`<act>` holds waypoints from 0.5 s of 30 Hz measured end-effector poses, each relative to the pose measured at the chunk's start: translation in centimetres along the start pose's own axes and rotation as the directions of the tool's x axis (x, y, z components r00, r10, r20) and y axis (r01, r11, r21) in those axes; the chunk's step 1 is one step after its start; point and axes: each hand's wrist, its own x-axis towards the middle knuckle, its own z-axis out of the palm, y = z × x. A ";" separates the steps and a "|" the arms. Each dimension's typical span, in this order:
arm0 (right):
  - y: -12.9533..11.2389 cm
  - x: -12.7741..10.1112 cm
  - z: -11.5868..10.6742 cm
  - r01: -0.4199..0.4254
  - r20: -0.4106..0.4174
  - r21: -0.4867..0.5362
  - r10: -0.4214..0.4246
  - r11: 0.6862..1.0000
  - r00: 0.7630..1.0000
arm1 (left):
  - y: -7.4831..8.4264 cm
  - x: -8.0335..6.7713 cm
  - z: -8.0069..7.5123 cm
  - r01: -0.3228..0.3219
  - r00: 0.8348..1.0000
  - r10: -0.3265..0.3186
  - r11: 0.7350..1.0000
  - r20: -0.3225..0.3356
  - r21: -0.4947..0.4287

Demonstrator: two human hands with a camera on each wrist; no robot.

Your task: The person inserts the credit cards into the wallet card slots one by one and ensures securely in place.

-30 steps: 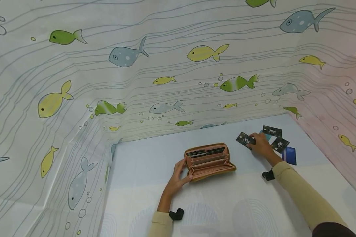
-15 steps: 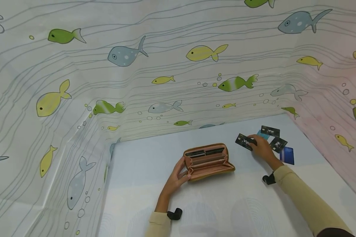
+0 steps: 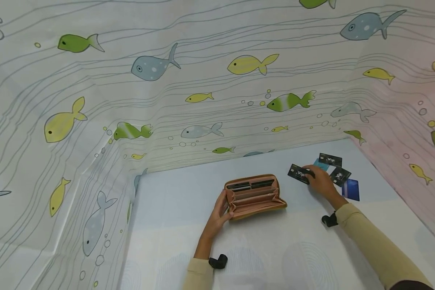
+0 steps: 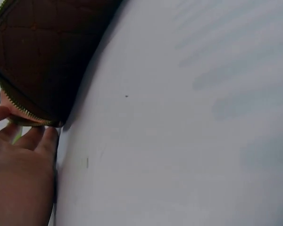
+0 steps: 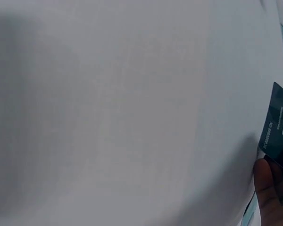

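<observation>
A person's two hands work above a pale bench (image 3: 261,249), and we see each of them occupied. The left hand (image 3: 216,216) grips the left end of a zippered wallet (image 3: 256,210), thumb at the near corner, its fingers bent around the side; the wallet sits gaping near the middle of the bench, with dark cards (image 3: 262,185) tucked in its rear slots. To its right and well apart, the right hand (image 3: 319,179) pinches a black "Vip" card (image 3: 296,172) between thumb and fingers, closed to little more than the card's thickness. We cannot tell whether that card touches the bench. Just beyond the right hand lie two more black cards (image 3: 330,160), a light-blue card (image 3: 321,164) partly hidden, and a dark-blue card (image 3: 351,190). Behind, we see a fish-print covering (image 3: 203,114) rising from the bench's far edge.
</observation>
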 end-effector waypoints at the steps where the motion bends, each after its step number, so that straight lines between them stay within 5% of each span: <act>1: 0.0 0.0 0.0 0.001 -0.002 0.001 -0.001 1.000 1.000 | -0.3 0.1 0.0 0.001 1.000 -0.001 1.000 -0.001 -0.004; 7: 0.0 -0.1 -0.2 0.007 0.000 0.013 -0.007 1.000 1.000 | -2.7 0.4 -0.3 0.005 0.999 -0.005 1.000 -0.035 0.005; 15: 0.4 0.0 -1.3 0.016 -0.050 0.017 -0.015 1.000 0.999 | -3.3 0.6 -0.3 -0.039 0.999 0.039 0.999 -0.014 -0.017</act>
